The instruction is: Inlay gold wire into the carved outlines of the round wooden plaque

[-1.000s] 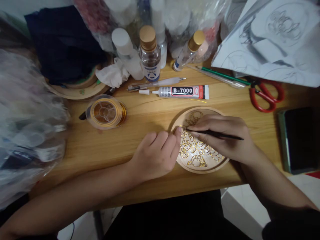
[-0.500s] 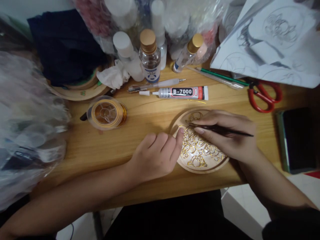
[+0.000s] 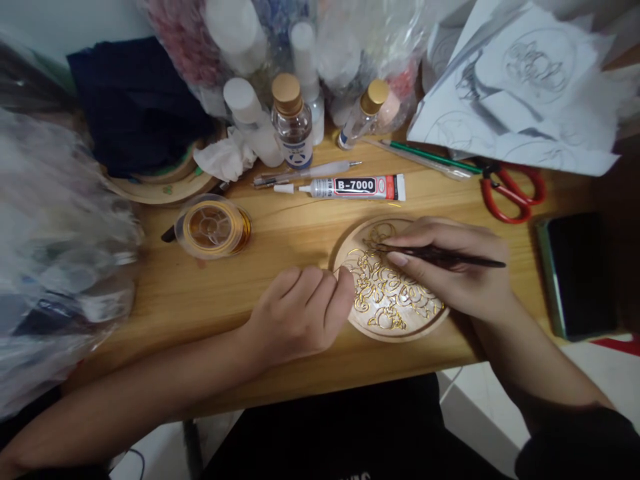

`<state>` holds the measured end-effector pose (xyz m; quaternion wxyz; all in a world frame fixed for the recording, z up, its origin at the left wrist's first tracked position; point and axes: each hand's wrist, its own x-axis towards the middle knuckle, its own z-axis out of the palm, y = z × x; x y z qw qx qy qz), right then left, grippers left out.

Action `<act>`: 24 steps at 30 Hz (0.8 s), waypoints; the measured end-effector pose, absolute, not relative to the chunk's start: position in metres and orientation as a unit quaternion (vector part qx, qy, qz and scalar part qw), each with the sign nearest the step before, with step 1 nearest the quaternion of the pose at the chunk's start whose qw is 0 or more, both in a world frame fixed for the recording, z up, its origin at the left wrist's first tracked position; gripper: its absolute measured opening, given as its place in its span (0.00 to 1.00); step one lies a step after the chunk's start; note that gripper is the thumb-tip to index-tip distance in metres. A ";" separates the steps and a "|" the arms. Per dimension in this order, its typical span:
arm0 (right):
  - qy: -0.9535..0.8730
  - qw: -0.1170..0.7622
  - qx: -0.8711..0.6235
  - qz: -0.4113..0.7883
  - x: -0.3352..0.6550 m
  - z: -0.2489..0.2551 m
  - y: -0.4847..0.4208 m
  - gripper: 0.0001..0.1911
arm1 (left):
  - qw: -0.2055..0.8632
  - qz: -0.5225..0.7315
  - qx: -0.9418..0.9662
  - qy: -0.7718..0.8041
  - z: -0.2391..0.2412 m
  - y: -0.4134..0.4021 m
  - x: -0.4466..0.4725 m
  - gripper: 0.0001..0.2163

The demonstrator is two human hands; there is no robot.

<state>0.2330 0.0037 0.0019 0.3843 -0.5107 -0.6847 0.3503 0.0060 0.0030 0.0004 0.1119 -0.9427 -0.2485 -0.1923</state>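
Two hands are busy at a round wooden disc (image 3: 395, 327) near the front edge of the table (image 3: 280, 233). The right hand (image 3: 450, 270) pinches a thin dark stick (image 3: 450, 257), its tip on the disc's gold lines. The left hand (image 3: 300, 313) is curled shut, pressing the disc's left rim. A glue tube (image 3: 357, 187) lies behind the disc, and red scissors (image 3: 510, 190) lie toward the back right.

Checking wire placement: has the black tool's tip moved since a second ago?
Yes. Against the rim of the disc, the black tool has shifted right and up, away from the left hand.
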 end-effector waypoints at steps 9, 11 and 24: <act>-0.673 0.400 -0.515 0.348 0.230 0.005 0.002 0.05 | 0.117 -0.191 -0.947 -0.229 -0.004 0.006 0.003 0.03; -0.687 0.401 -0.503 0.338 0.228 0.006 0.001 0.06 | 0.104 -0.205 -0.947 -0.223 -0.007 0.009 0.003 0.06; -0.793 0.392 -0.398 0.243 0.223 0.007 -0.002 0.15 | 0.074 -0.215 -0.958 -0.176 -0.009 0.015 0.004 0.11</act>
